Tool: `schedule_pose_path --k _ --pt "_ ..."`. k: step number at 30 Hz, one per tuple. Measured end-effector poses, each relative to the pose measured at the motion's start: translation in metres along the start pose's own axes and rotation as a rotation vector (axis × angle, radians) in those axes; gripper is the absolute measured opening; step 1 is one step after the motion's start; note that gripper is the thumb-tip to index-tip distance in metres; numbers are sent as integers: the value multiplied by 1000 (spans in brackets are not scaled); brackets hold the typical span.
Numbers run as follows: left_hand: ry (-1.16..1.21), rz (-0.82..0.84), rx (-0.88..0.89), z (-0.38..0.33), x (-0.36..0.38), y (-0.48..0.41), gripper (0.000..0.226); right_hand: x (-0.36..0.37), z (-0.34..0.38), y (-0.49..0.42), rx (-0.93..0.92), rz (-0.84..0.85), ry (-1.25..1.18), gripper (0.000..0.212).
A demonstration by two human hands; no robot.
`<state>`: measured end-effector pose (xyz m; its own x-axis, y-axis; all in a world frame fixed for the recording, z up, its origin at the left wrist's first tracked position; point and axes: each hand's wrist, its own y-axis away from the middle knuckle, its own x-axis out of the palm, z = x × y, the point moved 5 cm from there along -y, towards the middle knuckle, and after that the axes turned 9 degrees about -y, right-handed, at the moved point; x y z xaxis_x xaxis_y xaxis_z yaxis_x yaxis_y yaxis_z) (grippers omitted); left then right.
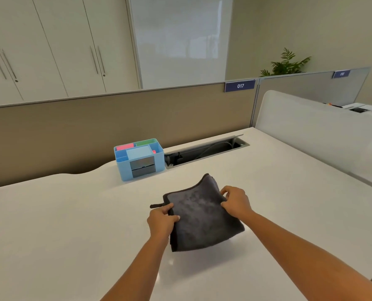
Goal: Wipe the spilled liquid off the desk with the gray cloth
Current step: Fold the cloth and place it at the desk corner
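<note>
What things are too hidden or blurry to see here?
- Spilled liquid: none visible in the head view; any under the folded gray cloth is covered.
- Second blue partition label: number blurred.
- Light blue plastic desk organizer: contents too small.
- Open cable tray: inside shadowed.

The cloth (pixel 202 213) is plain dark gray, the surface (pixel 61 224) glossy white, the organizer (pixel 140 161) pale blue with pink and green compartments, and the partition (pixel 72 131) tan.
</note>
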<state>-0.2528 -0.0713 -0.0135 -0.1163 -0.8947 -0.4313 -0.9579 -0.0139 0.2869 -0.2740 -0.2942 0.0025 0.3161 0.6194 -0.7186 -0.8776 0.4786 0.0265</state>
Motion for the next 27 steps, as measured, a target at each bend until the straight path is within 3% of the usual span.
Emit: schedule_pose_path --k 14,27 --pt "44 -134 49 -158 186 -54 50 -153 -77 -181 -114 4 -15 27" --pt "76 -89 67 -272 365 -130 49 -263 -164 -355 -76 -60 -20 29"
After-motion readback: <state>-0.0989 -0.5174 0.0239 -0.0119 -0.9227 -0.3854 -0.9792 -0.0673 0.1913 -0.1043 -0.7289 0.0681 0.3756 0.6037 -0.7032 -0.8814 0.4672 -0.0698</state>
